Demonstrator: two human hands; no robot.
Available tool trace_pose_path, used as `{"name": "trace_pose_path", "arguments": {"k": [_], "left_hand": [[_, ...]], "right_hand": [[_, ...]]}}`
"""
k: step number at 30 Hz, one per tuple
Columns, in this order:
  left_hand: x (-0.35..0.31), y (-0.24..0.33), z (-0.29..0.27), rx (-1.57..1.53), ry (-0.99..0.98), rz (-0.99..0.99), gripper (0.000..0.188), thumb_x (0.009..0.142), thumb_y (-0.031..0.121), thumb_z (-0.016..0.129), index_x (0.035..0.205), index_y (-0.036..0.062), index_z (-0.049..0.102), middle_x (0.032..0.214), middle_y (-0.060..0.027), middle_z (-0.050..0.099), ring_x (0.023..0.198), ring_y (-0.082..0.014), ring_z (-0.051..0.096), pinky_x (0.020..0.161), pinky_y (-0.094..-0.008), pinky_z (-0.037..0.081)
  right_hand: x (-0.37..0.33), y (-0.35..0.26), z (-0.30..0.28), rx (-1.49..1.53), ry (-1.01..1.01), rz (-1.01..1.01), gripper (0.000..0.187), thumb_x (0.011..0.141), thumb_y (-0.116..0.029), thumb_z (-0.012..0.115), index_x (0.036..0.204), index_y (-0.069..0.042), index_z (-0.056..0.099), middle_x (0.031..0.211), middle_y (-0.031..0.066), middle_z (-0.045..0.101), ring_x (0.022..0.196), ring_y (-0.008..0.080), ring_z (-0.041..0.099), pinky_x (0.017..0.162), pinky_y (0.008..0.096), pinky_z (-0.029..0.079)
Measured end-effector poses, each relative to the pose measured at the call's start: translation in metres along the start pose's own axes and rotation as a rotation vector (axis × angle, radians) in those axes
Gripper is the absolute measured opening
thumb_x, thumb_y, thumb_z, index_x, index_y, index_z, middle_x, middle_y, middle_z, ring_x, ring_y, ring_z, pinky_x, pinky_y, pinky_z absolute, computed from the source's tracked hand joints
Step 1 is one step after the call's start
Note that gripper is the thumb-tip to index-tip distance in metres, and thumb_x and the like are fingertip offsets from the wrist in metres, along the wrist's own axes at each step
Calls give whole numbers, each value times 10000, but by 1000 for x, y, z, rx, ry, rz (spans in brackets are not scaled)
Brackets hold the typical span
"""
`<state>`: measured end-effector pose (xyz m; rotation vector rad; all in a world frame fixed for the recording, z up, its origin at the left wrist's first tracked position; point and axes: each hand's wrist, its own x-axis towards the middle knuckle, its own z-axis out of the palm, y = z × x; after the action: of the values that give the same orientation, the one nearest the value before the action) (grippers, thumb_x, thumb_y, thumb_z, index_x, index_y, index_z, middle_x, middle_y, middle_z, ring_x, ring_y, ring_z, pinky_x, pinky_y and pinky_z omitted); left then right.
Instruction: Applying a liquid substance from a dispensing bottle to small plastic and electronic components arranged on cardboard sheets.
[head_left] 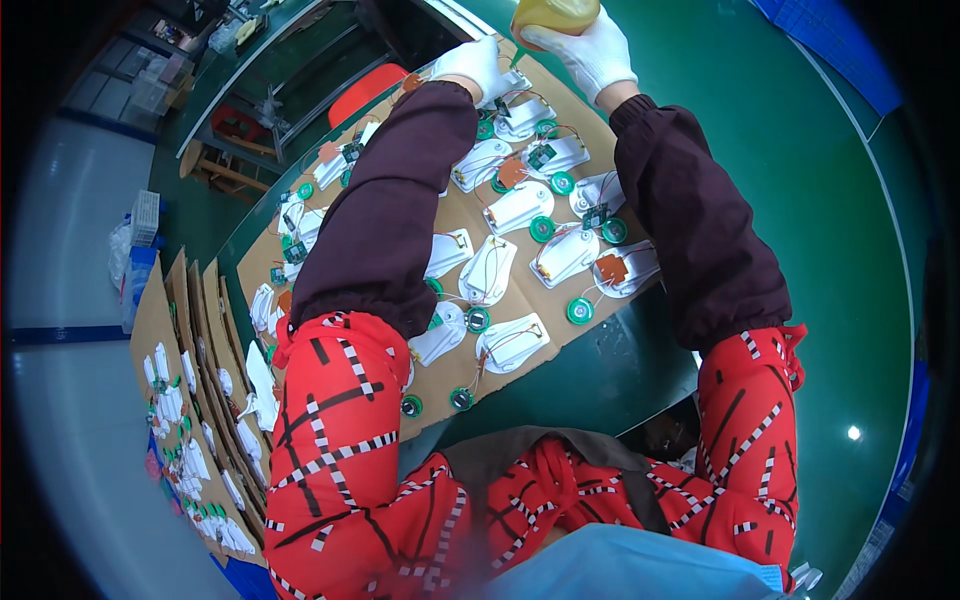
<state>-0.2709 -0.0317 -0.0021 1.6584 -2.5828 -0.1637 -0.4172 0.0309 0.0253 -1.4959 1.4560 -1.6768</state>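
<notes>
At the far edge of the cardboard sheet (410,225), my gloved right hand (597,58) grips a yellowish squeeze bottle (558,14). Its thin green nozzle (517,58) points down toward the board. Beside it, my gloved left hand (472,68) rests low over the far parts, fingers bent together; what they hold, if anything, is hidden. White plastic housings (518,207) lie in rows on the cardboard, wired to round green-rimmed discs (580,310) and small green circuit boards (541,156). Brown-orange squares (611,269) sit on some housings. My left sleeve covers part of the rows.
Several cardboard sheets (180,300) with similar white parts stand layered at the left. The green tabletop (800,200) stretches along the right. Past the far left edge are a red chair (367,93) and a wooden stool (215,172). A blue crate (835,45) is at the far right.
</notes>
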Motion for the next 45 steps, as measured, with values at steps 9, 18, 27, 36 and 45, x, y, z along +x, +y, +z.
{"name": "trace_pose_path", "arguments": {"k": [9,18,27,36,45], "left_hand": [[0,0,4,-8,14,-24,593,748,494,654,1129,50,564,1056,-169,627,968,-292,616,830,-370,486],[-1,-1,4,3,-32,-62,592,760,494,645,1177,86,544,1049,-163,631,969,-302,614,835,-381,481],[-5,1,5,14,13,-35,534,743,482,666,1087,77,615,1026,-150,641,942,-289,623,807,-371,492],[-3,-6,13,-14,66,-9,441,757,402,670,1073,98,627,1021,-145,642,929,-299,622,797,-376,496],[3,-9,18,75,33,-1,440,780,377,649,1113,93,596,1011,-160,642,921,-313,622,790,-386,499]], "right_hand": [[-1,-12,1,-126,-43,-16,578,594,-251,811,1084,-67,564,1010,124,639,943,227,613,845,320,463],[-5,-19,3,-189,-55,4,603,588,-279,813,1100,-84,562,1021,130,639,952,242,615,840,328,467],[-7,-8,5,-280,-140,-77,633,601,-342,800,1125,-79,561,1031,146,637,963,289,608,841,345,467],[-13,-10,2,-176,-216,-201,635,623,-371,794,1137,-74,568,1034,136,639,950,255,612,842,332,466],[-14,-14,-4,-238,-201,-84,657,584,-353,819,1121,-76,562,1030,139,638,965,252,611,851,331,465]]}}
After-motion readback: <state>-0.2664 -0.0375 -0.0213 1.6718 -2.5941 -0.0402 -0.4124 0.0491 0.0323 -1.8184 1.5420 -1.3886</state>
